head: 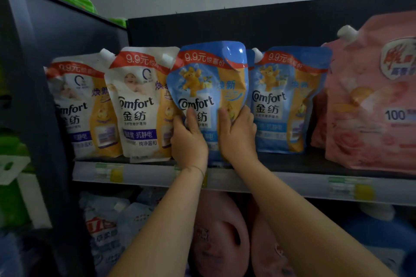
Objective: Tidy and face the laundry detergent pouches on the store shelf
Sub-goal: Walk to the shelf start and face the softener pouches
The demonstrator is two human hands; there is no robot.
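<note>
Blue pouch [208, 87] stands upright at the shelf [281, 183] front edge, its top corner creased, label facing out. Left hand [188, 139] grips its lower left side, thumb across the front; right hand [237, 136] clamps its lower right side the same way. Just left stand two white pouches [139, 105], the nearer one touching it. Just right stands a second blue pouch [284, 99], then a big pink pouch [371, 96]. Pink jugs [221, 236] sit on the level below.
</note>
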